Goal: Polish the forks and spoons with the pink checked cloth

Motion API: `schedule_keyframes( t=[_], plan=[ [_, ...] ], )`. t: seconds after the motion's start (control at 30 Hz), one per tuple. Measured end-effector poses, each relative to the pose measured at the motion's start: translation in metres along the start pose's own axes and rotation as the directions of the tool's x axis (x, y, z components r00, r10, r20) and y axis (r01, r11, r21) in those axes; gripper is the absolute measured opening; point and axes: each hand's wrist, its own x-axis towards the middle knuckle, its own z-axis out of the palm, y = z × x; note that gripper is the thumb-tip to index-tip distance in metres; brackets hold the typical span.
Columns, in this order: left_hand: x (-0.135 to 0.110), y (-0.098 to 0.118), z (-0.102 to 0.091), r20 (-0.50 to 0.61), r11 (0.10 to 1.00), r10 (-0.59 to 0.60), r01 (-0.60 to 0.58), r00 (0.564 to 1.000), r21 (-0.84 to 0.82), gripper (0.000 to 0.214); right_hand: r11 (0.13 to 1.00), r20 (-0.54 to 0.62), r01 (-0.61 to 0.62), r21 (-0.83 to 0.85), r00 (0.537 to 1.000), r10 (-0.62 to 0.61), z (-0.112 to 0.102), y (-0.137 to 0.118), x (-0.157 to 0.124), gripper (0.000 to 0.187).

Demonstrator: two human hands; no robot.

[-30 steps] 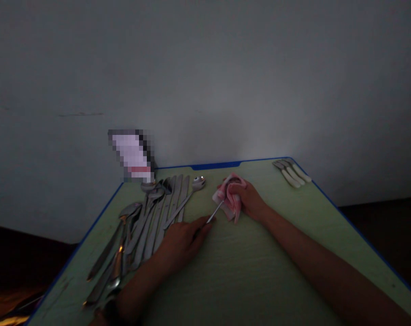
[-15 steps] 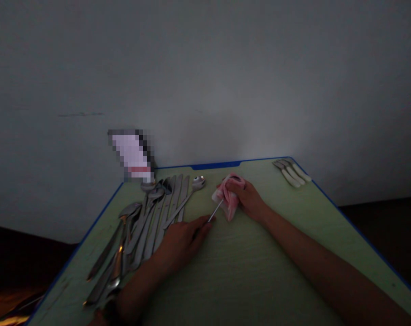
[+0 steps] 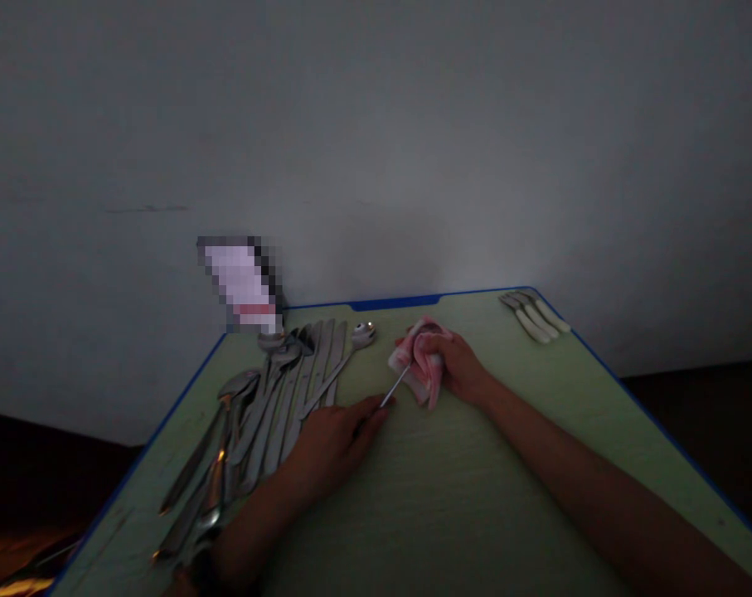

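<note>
My left hand (image 3: 344,433) is closed on the handle end of a thin metal piece of cutlery (image 3: 396,385). Its far end is covered by a pink and white cloth (image 3: 424,377), so I cannot tell its kind. Round that end, my right hand (image 3: 453,358) grips the cloth, thumb on top. A spoon (image 3: 363,333) lies just beyond my left hand, bowl pointing away. Left of it are several table knives (image 3: 302,390) side by side, and more spoons (image 3: 239,383) in a loose pile.
Several forks with white handles (image 3: 534,317) lie at the table's far right corner. A blurred-out upright device (image 3: 242,282) stands at the far left corner. The pale green table (image 3: 463,497) has a blue edge and meets a grey wall (image 3: 376,149).
My right thumb and the cloth have shifted slightly on the cutlery, and the folds of the cloth have changed. My left hand has stayed in place.
</note>
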Motion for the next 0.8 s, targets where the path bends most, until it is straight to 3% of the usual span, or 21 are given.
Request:
schedule_keyframes(
  t=[0.8],
  plan=[
    [-0.0013,0.0007,-0.0002,-0.001,1.0,-0.004,0.004,1.0,0.0,0.043,1.0,0.005,0.01,-0.012,1.0,-0.01,-0.0004,0.0006,0.0001,0.017]
  ],
)
